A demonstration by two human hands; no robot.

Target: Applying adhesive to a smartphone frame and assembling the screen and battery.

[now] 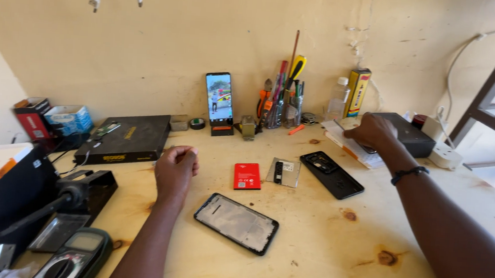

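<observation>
My left hand (176, 171) rests on the wooden bench as a loose fist with nothing in it. Just right of it lies an opened phone frame (236, 222), face up. Behind that sit a red battery (247, 176), a small silver plate (284, 172) and a black phone back shell (331, 174). My right hand (371, 132) reaches far right over a stack of white papers (356, 148) beside a black box (408, 134). Its fingers curl down on something there, but what they touch is hidden.
A phone with a lit screen (218, 98) stands against the wall beside a cup of screwdrivers and pliers (280, 103). A flat black case (125, 138) lies at left, with boxes (31, 117), a black stand (78, 194) and a multimeter (72, 257). A white power strip (447, 154) sits at right.
</observation>
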